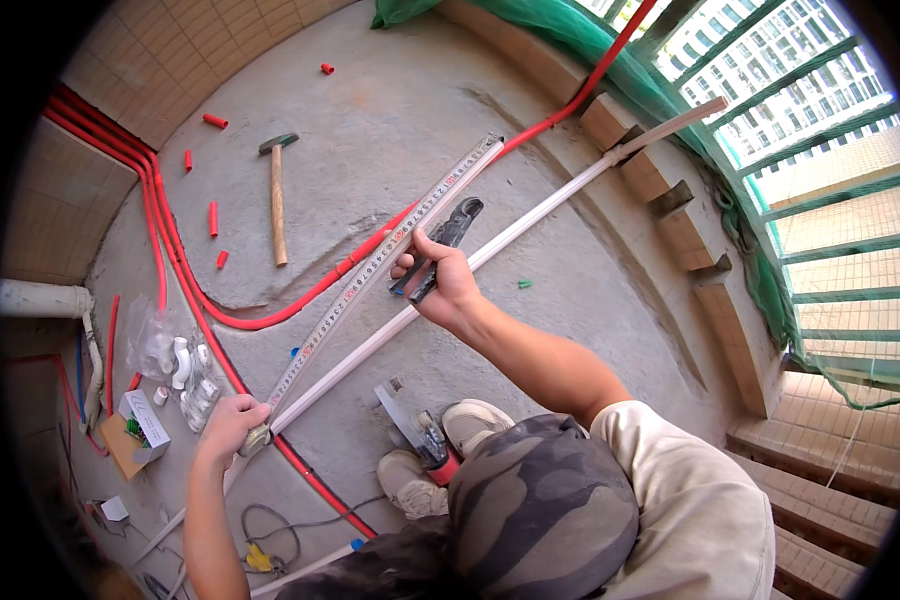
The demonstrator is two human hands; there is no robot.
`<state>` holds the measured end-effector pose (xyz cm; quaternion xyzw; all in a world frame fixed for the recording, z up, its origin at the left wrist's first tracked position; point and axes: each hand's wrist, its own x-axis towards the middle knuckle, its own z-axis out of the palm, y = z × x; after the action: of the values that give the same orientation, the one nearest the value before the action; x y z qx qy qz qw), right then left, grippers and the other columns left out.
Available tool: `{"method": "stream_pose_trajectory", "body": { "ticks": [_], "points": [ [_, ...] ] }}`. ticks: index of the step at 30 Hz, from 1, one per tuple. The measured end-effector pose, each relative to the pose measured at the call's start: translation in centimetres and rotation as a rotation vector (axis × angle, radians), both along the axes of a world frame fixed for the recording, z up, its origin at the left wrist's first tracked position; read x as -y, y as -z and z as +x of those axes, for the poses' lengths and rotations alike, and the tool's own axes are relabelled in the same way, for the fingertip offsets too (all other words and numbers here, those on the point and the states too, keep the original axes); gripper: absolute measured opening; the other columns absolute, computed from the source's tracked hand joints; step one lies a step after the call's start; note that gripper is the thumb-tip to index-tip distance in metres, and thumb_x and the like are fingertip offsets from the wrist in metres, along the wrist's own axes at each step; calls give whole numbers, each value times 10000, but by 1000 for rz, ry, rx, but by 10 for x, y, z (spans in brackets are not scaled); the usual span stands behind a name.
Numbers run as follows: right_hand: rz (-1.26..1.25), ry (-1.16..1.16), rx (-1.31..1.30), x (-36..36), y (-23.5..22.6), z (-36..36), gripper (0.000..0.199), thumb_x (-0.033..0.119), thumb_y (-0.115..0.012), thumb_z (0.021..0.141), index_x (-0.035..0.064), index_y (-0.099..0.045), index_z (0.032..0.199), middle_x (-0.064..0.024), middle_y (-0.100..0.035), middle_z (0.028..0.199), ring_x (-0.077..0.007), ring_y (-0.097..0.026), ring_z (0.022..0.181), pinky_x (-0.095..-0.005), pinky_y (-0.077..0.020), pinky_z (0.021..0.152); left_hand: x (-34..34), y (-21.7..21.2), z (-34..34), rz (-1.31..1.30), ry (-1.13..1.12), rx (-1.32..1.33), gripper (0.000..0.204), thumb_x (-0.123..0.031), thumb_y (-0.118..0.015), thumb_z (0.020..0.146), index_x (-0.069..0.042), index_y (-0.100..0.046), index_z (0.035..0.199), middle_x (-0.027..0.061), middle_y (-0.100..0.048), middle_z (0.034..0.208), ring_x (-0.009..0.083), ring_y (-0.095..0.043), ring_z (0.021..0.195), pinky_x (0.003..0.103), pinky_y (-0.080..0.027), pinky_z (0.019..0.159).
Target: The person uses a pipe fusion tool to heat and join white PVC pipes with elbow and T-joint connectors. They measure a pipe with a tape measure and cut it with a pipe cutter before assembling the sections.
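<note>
The left hand is low on the near left, fingers curled shut in a fist-like grip, its bare forearm rising straight up from the lower edge. The right hand reaches farther out at centre, fingers closed, with the bare right forearm stretched diagonally from the short-sleeved shoulder.

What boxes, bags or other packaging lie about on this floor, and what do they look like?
Small carton: on the floor left of the left hand, white with a green patch, open.
Clear plastic bags: just above the carton, holding white pipe fittings.
Flat brown cardboard piece: under the carton.
No signs or screens in view.
</note>
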<state>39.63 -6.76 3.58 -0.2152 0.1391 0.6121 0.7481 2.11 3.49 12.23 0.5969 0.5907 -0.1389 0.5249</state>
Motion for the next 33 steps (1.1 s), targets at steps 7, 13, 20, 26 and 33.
{"method": "stream_pose_trajectory", "body": {
  "ticks": [7, 13, 20, 26, 33],
  "points": [
    [-13, 6, -11, 5, -2, 7, 129, 187, -576, 1011, 66, -598, 972, -63, -616, 893, -159, -534, 702, -329, -463, 705, 9, -2, 14, 28, -11, -30, 200, -189, -714, 897, 3, -698, 840, 7, -634, 733, 98, -559, 666, 289, -440, 621],
    [-44, -20, -12, 1, -3, 3, 129, 184, -567, 1015, 62, -580, 976, -72, -617, 913, -166, -530, 700, -334, -463, 704, 15, -10, 17, 47, -36, -26, 200, -183, -746, 855, 14, -727, 827, 18, -651, 717, 94, -577, 671, 286, -447, 612],
    [-67, -3, 32, 2, 9, 11, 375, 203, -546, 1024, -110, -556, 1231, -32, -590, 877, -121, -480, 690, -283, -407, 679, 9, 3, 14, 64, 2, -72, 320, -311, -760, 855, 8, -734, 857, 41, -644, 741, 124, -562, 673, 344, -444, 591],
    [38, -97, -11, 6, 15, 11, 407, 203, -554, 1020, -119, -537, 1269, -43, -557, 870, -146, -488, 724, -295, -406, 712, 14, 13, 1, 134, 125, -83, 379, -370, -745, 867, 9, -734, 875, 80, -652, 745, 138, -576, 710, 342, -457, 637],
    [-18, -50, -22, 6, 22, 22, 243, 173, -552, 1022, -7, -577, 1182, -124, -642, 1199, -145, -500, 746, -314, -415, 712, 10, 21, 3, 146, 152, -43, 390, -388, -750, 858, 1, -737, 878, 98, -668, 764, 168, -597, 734, 366, -476, 670]
  ]
}}
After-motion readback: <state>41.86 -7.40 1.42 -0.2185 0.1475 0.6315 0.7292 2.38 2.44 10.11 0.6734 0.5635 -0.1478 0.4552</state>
